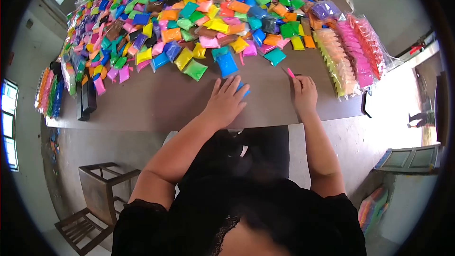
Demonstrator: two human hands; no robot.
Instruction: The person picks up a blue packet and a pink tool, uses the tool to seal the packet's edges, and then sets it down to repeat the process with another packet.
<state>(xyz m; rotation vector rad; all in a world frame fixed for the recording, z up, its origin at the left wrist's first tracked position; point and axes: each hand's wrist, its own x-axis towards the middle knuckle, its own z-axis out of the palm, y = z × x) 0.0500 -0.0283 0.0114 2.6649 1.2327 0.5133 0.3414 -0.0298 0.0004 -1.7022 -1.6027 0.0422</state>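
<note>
My left hand [224, 104] lies on the brown table [166, 96], its fingers stretched out and spread. A small blue packet [244, 90] shows at the edge of those fingers, partly covered by them. Just beyond the fingertips is another blue packet [228, 65]. My right hand [304, 94] is closed around a slim pink-handled tool [291, 73] that looks like a small knife. Its thin dark tip points away from me and to the left. A teal packet [275, 57] lies a little beyond that tip.
A large heap of colourful small packets [204, 19] covers the far part of the table. Strips of joined packets [353, 52] lie at the right, with more strips [50, 92] at the left beside a black box [87, 98]. A wooden chair [102, 194] stands at lower left.
</note>
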